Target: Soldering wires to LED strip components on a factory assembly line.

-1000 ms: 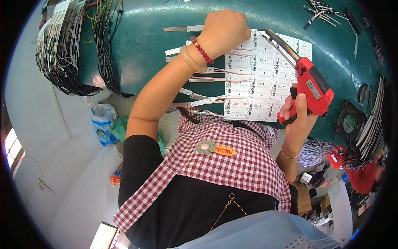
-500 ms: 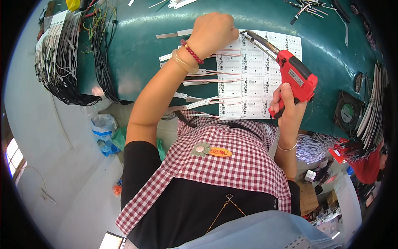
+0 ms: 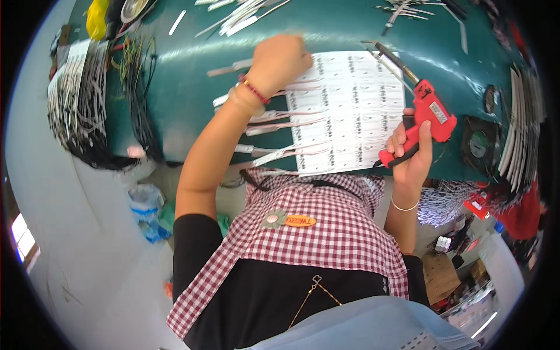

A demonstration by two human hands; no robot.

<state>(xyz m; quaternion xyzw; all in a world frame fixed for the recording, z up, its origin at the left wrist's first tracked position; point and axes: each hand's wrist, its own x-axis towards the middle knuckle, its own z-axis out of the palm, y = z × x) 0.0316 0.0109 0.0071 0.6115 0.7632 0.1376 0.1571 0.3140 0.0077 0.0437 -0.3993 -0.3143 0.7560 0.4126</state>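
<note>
My right hand (image 3: pixel 414 146) grips the handle of a red soldering gun (image 3: pixel 434 114), whose thin tip points far and left, just past the far edge of a white circuit-board panel (image 3: pixel 344 111). My left hand (image 3: pixel 283 61) is closed at the panel's far left corner. Its fingertips face right and are mostly hidden behind the back of the hand, so what they hold does not show. Along the panel's left side lie several narrow white strips (image 3: pixel 274 156) with thin red and white wires (image 3: pixel 309 121) running onto the board.
Bundles of black cables (image 3: pixel 143 116) and wired white strips (image 3: pixel 76 87) hang over the green table's (image 3: pixel 192 105) left part. Loose strips (image 3: pixel 245 17) lie at the far side. A black fan (image 3: pixel 481 146) and a bundle of pale strips (image 3: pixel 516 134) are at the right.
The soldering gun's tip has moved right, away from my left fingers. My left hand stays closed near the panel's far edge, now at its corner. The whole view has shifted slightly.
</note>
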